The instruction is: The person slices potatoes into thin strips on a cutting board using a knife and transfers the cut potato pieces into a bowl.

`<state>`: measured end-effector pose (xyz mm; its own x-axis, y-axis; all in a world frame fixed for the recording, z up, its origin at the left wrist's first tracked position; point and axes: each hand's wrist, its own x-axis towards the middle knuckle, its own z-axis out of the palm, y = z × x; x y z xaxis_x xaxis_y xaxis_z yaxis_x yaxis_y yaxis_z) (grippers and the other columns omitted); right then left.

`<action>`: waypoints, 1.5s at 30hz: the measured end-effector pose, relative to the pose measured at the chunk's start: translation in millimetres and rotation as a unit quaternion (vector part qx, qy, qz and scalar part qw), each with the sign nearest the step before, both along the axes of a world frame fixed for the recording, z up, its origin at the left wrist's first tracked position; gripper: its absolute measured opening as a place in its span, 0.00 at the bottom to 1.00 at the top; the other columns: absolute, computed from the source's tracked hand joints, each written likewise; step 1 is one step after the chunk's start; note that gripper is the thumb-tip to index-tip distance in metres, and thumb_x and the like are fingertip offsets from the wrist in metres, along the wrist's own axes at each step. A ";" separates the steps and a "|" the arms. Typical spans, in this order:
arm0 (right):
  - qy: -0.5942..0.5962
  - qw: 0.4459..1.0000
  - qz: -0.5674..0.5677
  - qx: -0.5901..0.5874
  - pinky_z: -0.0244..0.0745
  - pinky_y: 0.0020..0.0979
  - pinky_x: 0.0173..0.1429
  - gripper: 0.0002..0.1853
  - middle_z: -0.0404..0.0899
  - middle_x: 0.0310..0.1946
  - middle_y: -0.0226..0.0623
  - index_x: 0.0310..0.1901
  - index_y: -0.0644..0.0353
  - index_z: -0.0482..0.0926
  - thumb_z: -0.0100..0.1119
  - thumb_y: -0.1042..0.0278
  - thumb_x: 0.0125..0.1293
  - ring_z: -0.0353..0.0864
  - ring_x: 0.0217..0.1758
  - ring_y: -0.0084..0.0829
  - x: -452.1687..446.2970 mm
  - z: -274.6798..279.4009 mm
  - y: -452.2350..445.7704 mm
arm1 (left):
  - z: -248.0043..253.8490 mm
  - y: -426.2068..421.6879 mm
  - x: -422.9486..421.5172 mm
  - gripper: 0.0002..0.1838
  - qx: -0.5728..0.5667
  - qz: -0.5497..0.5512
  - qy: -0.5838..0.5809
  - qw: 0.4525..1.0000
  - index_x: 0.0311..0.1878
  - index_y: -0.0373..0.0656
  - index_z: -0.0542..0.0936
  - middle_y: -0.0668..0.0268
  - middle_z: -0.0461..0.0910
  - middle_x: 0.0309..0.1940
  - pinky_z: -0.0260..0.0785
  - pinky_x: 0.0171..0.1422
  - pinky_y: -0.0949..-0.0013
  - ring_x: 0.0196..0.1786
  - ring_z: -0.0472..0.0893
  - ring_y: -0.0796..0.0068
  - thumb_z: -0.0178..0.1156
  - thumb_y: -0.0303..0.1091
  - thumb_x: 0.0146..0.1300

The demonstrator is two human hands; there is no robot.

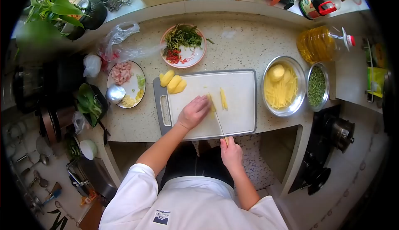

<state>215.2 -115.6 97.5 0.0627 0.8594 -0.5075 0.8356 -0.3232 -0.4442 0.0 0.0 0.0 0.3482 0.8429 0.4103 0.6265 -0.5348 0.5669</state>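
My right hand [231, 152] is closed round the handle of a knife [220, 123], whose blade reaches up over the white cutting board [241, 118] with its grey rim. My left hand [194, 112] lies on the board just left of the blade, fingers together over a piece of potato that is mostly hidden beneath them. To the right of the blade lie a few cut potato strips [224, 99]. Peeled potato pieces [176, 84] rest at the board's upper left corner. A metal bowl [264, 101] at the right holds potato shreds [282, 93] and a whole peeled potato [276, 72].
Behind the board stands a plate [195, 58] of chopped greens and red chili. Left is a plate [140, 70] with meat, chopped seasonings and a ladle [115, 93]. A bowl [317, 87] of chopped green vegetable and an oil bottle [318, 44] stand right, beside the stove [309, 147].
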 end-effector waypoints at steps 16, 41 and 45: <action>-0.009 0.999 -0.033 -0.032 0.79 0.62 0.43 0.22 0.85 0.30 0.61 0.47 0.61 0.80 0.53 0.46 0.80 0.85 0.38 0.66 -1.1 6.8 16.0 | 7.0 -0.2 2.4 0.15 0.009 0.008 0.001 1.000 0.51 0.39 0.87 0.57 0.87 0.50 0.83 0.66 0.54 0.58 0.88 0.57 0.72 0.24 0.59; 0.007 0.999 0.009 0.036 0.80 0.58 0.38 0.19 0.85 0.28 0.55 0.45 0.58 0.78 0.57 0.47 0.79 0.86 0.34 0.63 8.2 1.7 -4.4 | -0.4 -6.6 -9.1 0.15 0.041 -0.016 0.017 0.999 0.49 0.39 0.88 0.60 0.85 0.53 0.81 0.69 0.57 0.61 0.84 0.59 0.66 0.22 0.57; -0.032 0.999 0.016 0.010 0.81 0.59 0.38 0.20 0.86 0.28 0.55 0.45 0.58 0.77 0.56 0.46 0.79 0.86 0.34 0.63 0.4 1.0 -2.6 | -0.3 -6.2 -9.3 0.14 0.032 -0.015 0.009 0.999 0.48 0.39 0.88 0.59 0.85 0.52 0.81 0.68 0.57 0.60 0.85 0.59 0.66 0.23 0.57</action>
